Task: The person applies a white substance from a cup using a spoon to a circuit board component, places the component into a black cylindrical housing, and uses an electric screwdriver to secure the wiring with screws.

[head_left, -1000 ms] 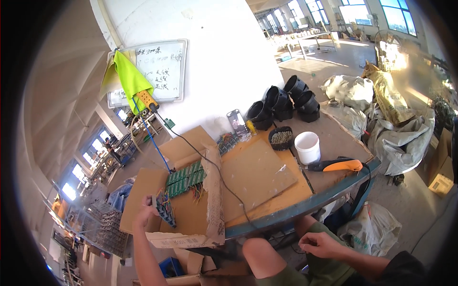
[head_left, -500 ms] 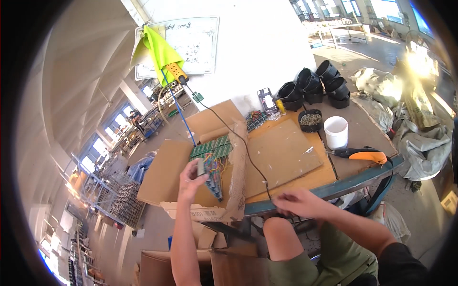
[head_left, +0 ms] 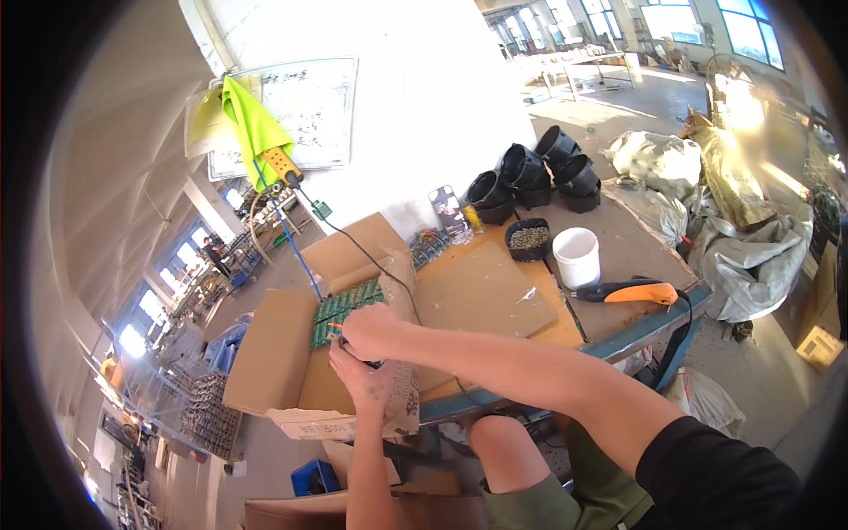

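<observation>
Red wiring (head_left: 336, 329) shows above left hand (head_left: 360, 371), clamped on a board (head_left: 376, 363); right hand's (head_left: 374, 330) grip unclear.

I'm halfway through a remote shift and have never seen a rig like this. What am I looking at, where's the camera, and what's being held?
There's no machine, just a person's bare left hand and right hand. The wide fisheye camera sits on their head, looking down, so straight edges bend. The hands meet over an open brown cardboard box containing green circuit boards. What's between them is mostly hidden; I can't tell which hand grips it. On the blue-edged table are a flat brown board, black plastic pots, a white plastic tub and an orange-and-black handheld tool.
</observation>
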